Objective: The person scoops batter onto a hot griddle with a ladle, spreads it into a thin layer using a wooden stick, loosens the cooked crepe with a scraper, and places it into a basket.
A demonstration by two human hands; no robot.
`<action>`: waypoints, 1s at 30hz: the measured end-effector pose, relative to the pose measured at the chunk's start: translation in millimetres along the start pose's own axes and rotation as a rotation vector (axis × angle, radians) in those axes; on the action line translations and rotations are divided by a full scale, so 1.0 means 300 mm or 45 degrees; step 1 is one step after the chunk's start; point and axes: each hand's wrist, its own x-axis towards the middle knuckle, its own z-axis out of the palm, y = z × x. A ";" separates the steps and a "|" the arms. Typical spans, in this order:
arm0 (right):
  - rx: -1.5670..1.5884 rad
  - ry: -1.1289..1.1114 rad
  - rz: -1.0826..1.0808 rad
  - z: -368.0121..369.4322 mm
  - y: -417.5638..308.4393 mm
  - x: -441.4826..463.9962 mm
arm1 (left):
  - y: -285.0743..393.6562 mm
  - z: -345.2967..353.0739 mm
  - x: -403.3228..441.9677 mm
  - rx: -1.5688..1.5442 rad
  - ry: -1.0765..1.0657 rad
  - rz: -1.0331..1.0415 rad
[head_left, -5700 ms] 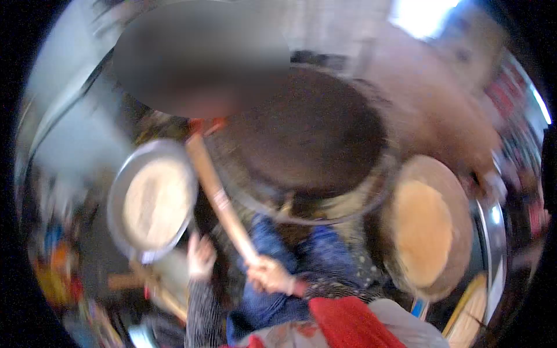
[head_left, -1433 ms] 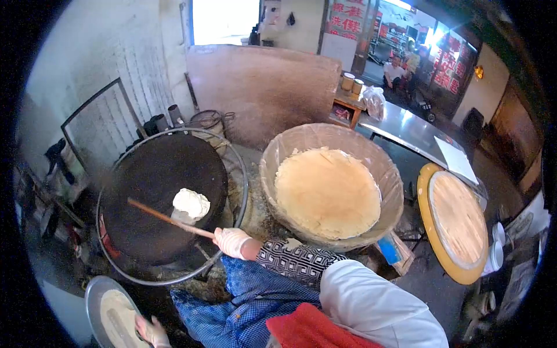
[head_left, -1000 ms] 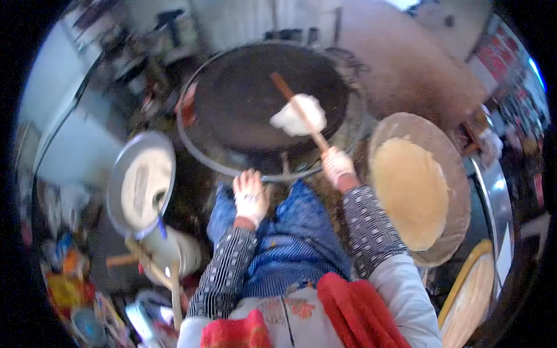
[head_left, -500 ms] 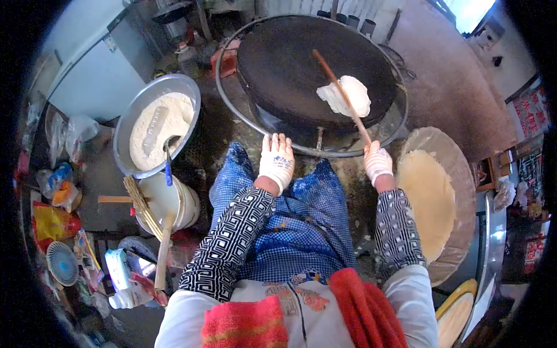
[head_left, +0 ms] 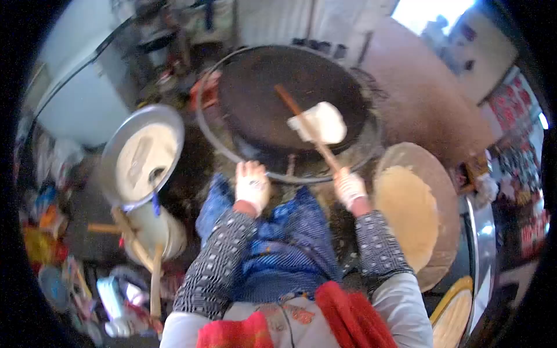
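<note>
Head view: upper centre, one white, rounded dough lump [head_left: 332, 124] on one dark griddle [head_left: 255, 95] is crossed by one stick [head_left: 291, 104], clamped in the closed right hand [head_left: 350, 187]; fingers of the left hand [head_left: 252, 185] are extended.

The left hand [head_left: 252, 184] is pointing forward, seemingly flat from here, while the right hand [head_left: 350, 187] is gripping.
</note>
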 end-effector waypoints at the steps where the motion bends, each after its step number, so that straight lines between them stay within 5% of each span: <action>1: -0.031 0.023 -0.021 0.005 0.042 -0.013 | -0.011 -0.013 0.004 -0.096 0.062 0.026; 6: -0.033 0.075 0.134 -0.116 0.006 0.018 | -0.040 -0.053 0.006 0.048 -0.276 -0.069; 9: 0.038 -0.188 0.072 -0.077 -0.013 0.015 | -0.078 -0.007 0.004 0.048 -0.229 -0.054; 12: 0.155 -0.015 0.276 -0.072 0.066 0.040 | -0.099 -0.011 0.015 0.010 -0.247 -0.067; 16: 0.397 -0.007 0.179 -0.054 -0.008 0.051 | -0.144 -0.050 0.023 0.021 -0.277 -0.086; 21: 0.213 -0.014 0.359 -0.112 0.033 0.046 | -0.196 0.040 0.044 0.129 -0.313 -0.118; 26: 0.137 -0.193 0.026 -0.142 -0.036 -0.013 | -0.224 0.018 0.074 0.176 -0.404 -0.224; 30: 0.236 -0.029 0.328 -0.103 0.044 0.034 | -0.268 0.033 0.091 0.221 -0.406 -0.259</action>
